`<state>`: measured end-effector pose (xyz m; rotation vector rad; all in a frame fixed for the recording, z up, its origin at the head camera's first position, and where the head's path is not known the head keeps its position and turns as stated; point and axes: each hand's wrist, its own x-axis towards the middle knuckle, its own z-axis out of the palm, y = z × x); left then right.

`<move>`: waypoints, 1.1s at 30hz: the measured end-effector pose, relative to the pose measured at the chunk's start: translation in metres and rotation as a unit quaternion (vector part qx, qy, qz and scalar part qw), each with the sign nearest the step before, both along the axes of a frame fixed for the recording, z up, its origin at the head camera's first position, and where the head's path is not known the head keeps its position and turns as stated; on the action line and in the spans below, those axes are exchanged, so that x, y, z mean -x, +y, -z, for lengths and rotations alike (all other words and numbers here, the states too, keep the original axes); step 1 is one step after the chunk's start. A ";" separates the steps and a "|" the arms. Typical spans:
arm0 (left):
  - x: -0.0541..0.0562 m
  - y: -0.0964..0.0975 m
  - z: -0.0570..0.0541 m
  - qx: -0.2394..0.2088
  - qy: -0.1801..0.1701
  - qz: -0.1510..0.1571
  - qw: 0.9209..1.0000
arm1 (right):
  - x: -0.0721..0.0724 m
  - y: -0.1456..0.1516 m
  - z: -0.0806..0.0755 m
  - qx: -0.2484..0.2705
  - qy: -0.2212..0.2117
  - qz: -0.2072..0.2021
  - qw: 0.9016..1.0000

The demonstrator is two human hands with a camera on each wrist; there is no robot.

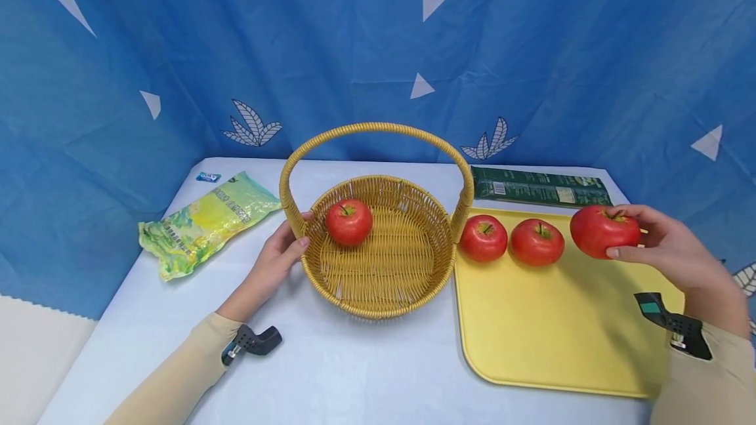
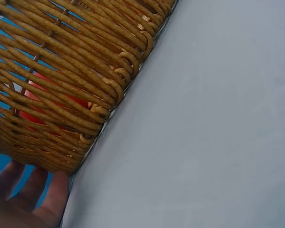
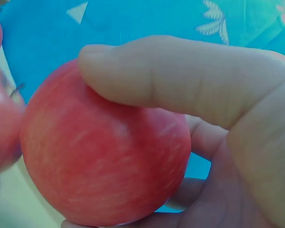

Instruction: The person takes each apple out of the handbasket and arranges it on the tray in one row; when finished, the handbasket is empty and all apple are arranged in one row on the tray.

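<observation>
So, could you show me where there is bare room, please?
Free: yellow tray in front of its two apples; white tabletop between left sleeve, wicker basket and tray; basket floor right of its apple. Crowded: tray's far side, under apples and the right hand.

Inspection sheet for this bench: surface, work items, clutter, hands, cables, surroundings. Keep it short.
Surface: white table.
Work items: wicker basket, one apple inside; yellow tray carrying a left apple and middle apple.
Clutter: green-yellow bag, small blue packet, dark green package.
Hands: left hand grips the basket's left side; right hand holds another apple.
Cables: nothing seen.
Surroundings: blue cloth with white prints.
</observation>
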<state>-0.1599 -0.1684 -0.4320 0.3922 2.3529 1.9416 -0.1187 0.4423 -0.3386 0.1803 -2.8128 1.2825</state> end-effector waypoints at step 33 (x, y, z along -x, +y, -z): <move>-0.001 0.000 0.000 -0.011 -0.002 0.004 1.000 | 0.017 0.022 0.037 -0.038 -0.135 -0.005 0.990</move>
